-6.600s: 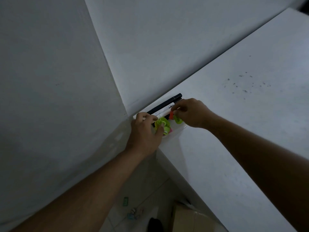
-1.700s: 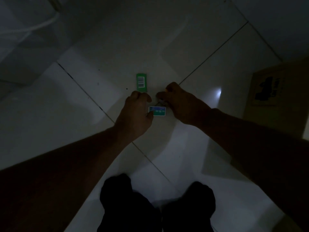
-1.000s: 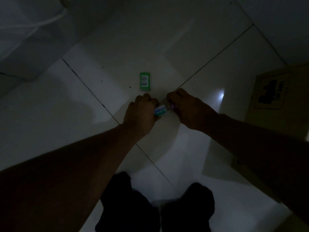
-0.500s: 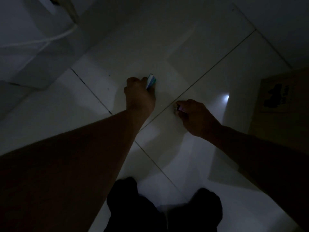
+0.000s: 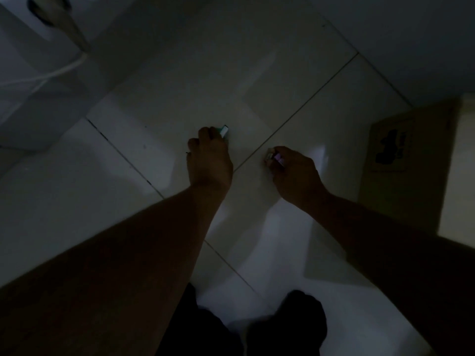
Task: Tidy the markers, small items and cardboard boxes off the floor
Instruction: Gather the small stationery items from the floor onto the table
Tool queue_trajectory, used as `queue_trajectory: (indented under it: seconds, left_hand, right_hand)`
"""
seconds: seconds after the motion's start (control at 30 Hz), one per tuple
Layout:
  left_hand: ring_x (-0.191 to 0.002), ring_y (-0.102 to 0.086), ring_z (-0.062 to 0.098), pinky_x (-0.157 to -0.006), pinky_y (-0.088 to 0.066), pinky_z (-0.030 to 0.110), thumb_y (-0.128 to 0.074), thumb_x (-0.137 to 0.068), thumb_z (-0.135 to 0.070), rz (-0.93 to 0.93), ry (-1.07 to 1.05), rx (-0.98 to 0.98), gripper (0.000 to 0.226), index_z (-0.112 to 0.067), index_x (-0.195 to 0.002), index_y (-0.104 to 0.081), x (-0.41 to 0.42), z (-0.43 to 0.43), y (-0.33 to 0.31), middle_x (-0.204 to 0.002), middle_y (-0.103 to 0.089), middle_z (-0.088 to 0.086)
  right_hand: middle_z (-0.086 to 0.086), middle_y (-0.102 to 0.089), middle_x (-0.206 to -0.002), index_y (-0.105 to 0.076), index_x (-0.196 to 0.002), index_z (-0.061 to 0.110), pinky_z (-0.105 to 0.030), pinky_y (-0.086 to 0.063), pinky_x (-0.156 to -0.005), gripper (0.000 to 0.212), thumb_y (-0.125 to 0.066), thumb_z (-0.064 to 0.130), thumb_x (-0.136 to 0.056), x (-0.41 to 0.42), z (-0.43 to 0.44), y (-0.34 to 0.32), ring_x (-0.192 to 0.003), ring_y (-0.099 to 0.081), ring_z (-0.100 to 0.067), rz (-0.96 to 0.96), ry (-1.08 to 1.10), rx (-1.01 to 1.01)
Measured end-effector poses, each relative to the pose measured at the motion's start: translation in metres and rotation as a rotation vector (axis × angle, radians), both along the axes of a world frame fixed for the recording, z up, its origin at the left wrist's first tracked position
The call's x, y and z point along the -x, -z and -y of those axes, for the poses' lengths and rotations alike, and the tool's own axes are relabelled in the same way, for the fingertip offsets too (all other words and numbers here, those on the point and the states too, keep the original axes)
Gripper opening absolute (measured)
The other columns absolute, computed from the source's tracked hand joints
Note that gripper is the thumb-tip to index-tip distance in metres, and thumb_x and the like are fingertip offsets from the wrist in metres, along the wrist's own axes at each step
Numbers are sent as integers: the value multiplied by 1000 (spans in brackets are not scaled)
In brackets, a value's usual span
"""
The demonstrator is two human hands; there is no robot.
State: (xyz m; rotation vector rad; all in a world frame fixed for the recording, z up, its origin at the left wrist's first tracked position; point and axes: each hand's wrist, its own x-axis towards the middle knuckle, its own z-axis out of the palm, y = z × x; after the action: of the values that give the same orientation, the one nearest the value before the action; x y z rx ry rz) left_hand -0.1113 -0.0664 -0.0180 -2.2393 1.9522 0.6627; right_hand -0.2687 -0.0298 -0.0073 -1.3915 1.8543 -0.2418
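Note:
The scene is dim. My left hand point(image 5: 209, 155) is closed low over the pale tiled floor point(image 5: 257, 73), and a small blue and white card point(image 5: 224, 131) sticks out past its fingertips. The green tag that lay here earlier is hidden under this hand. My right hand point(image 5: 295, 170) hovers to the right, its fingers closed on small pinkish items point(image 5: 274, 158). A cardboard box point(image 5: 390, 147) with a dark print lies flat at the right edge.
A white cable point(image 5: 51, 73) and a white unit point(image 5: 38, 60) sit at the top left against the wall. My two dark feet point(image 5: 288, 322) stand at the bottom middle. A lighter surface point(image 5: 460, 176) borders the box on the right.
My left hand has reached forward with the blue and white card onto the spot where the green tag lay. My right hand has drawn apart to the right with the small items.

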Motion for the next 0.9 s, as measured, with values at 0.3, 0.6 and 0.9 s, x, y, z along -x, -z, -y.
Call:
queue_trajectory:
  seconds: [0.3, 0.6, 0.9]
  left_hand:
    - [-115, -53, 39, -94, -44, 40, -49, -94, -8, -171, -59, -61, 32, 5, -124, -52, -10, 10, -15, -126, -53, 26]
    - [-78, -64, 24, -79, -57, 46, -70, -85, -18, -666, -466, -99, 24, -2, -103, -72, -1, -9, -104, -84, -65, 12]
    - [-73, -67, 15, -76, -58, 27, -66, -86, -11, -1103, -868, -279, 30, 5, -112, -64, 25, -3, -240, -92, -69, 12]
  right_hand:
    - [-13, -66, -105, -63, -114, 9, -34, -53, -83, 23, -55, 17, -95, 1, -4, -12, -92, -63, -23, 202, 237, -55]
    - [-16, -67, -102, -61, -114, 6, -40, -52, -84, 26, -50, 21, -96, 4, 9, -92, -88, -61, -25, 251, 231, -31]
    - [-12, -69, -96, -65, -105, 7, -45, -54, -86, 20, -52, 20, -95, 17, 17, -217, -92, -66, -29, 304, 314, 27]
